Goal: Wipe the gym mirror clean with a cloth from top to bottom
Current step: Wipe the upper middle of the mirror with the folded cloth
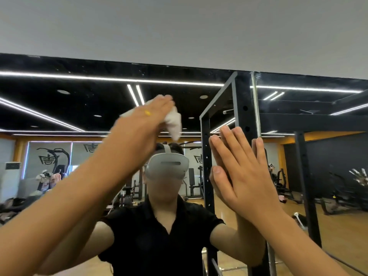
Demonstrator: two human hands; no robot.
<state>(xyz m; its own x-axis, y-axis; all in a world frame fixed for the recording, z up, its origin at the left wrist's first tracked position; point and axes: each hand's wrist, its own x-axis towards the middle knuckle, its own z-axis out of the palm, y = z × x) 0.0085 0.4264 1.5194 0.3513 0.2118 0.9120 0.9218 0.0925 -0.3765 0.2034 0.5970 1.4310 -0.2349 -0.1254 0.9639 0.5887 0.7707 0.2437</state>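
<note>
cloth: our crumpled white cloth [173, 121] sits upper centre of the frame, pressed on the big wall-mounted glass gym mirror [59, 100], a bit below its top edge
left hand [143, 120]: fingers look straight, flat over the cloth, bit blurry tho
right hand [245, 172]: spread flat on the glass, centre right, lower than the cloth
next: we reckon straight down, left hand's job
</note>
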